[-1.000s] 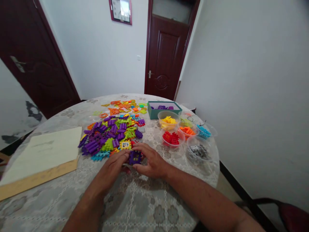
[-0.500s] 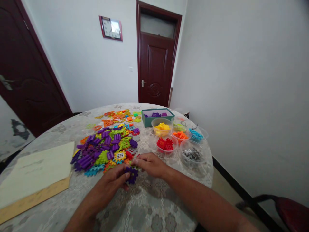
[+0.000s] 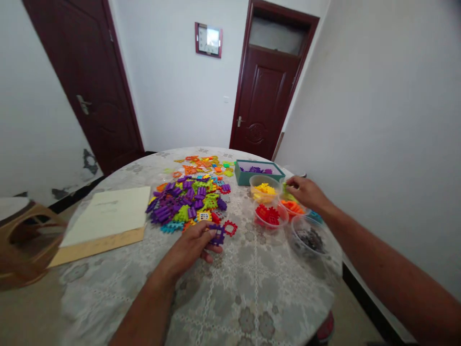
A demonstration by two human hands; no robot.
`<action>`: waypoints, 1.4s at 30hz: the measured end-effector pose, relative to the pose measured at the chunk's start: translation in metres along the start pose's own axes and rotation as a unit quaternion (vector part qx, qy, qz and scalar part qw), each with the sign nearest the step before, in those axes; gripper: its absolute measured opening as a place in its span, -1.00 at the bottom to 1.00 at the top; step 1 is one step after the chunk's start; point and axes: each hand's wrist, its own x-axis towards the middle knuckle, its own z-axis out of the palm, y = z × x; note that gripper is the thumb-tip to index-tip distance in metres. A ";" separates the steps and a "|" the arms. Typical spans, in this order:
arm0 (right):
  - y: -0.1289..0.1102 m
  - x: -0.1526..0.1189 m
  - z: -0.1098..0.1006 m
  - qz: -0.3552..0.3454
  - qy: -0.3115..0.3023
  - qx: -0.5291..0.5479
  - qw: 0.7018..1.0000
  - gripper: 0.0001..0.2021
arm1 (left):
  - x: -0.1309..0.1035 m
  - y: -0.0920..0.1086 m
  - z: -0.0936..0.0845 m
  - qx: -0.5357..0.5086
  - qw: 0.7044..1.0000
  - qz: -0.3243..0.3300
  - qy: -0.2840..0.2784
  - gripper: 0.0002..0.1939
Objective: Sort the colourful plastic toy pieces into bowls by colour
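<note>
My left hand grips a purple square notched building piece between thumb and fingers, just in front of the pile of mixed plastic building pieces. Beside it on the tablecloth lies a red square frame piece. Over on the right, my right hand is closed at its fingertips on a yellow-green building piece. It hangs over the clear tub behind the orange pieces; the hand hides part of that tub.
Clear tubs hold yellow pieces, red pieces and grey pieces. Behind them stands a green box with purple pieces. More orange and green pieces lie at the back. A cardboard sheet lies left; a brown stool stands beyond.
My right hand has gone from beside my left hand to the tubs on the right. The left still holds the purple piece. The head view has turned left.
</note>
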 end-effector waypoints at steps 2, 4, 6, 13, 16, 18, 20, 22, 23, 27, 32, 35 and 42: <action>0.040 0.026 -0.001 0.062 0.020 -0.074 0.995 -0.80 | -0.002 0.003 0.002 -0.027 1.000 0.003 0.007 -0.50; 0.074 0.044 0.000 0.118 0.035 -0.121 0.985 -0.78 | -0.004 0.006 0.003 -0.044 0.999 0.003 0.014 -0.46; 0.096 0.052 0.001 0.177 0.052 -0.130 0.974 -0.75 | -0.005 0.007 0.003 -0.052 0.998 0.007 0.016 -0.48; 0.090 0.043 0.012 0.203 0.061 -0.079 0.974 -0.64 | -0.004 0.003 0.001 -0.066 0.998 0.015 0.002 -0.47; 0.044 0.022 0.023 0.110 0.023 -0.014 0.994 -0.68 | -0.003 0.002 0.000 -0.058 0.998 0.013 -0.008 -0.47; 0.001 0.000 0.030 0.025 -0.039 0.067 0.997 -0.71 | -0.003 0.001 0.000 -0.052 0.998 0.016 -0.019 -0.45; -0.047 -0.026 0.037 -0.037 -0.123 0.135 0.983 -0.74 | -0.003 0.002 0.001 -0.044 0.998 0.025 -0.038 -0.46; -0.090 -0.052 0.045 -0.071 -0.189 0.195 0.960 -0.74 | -0.005 0.003 0.001 -0.035 0.997 0.035 -0.065 -0.49; -0.108 -0.064 0.050 -0.067 -0.229 0.238 0.941 -0.72 | -0.006 0.004 0.002 -0.031 0.996 0.038 -0.079 -0.50; -0.149 -0.095 0.073 -0.026 -0.337 0.369 0.866 -0.71 | -0.008 0.005 0.003 -0.001 0.991 0.050 -0.125 -0.51; -0.150 -0.091 0.084 -0.002 -0.395 0.368 0.842 -0.86 | -0.006 0.002 0.003 0.026 0.991 0.057 -0.115 -0.50; -0.136 -0.057 0.074 -0.023 -0.407 0.295 0.864 -0.83 | -0.004 0.001 0.002 0.039 0.997 0.050 -0.047 -0.52; -0.087 0.083 0.060 0.030 -0.170 0.093 0.980 -0.83 | -0.001 0.007 -0.001 0.035 0.997 0.016 0.069 -0.61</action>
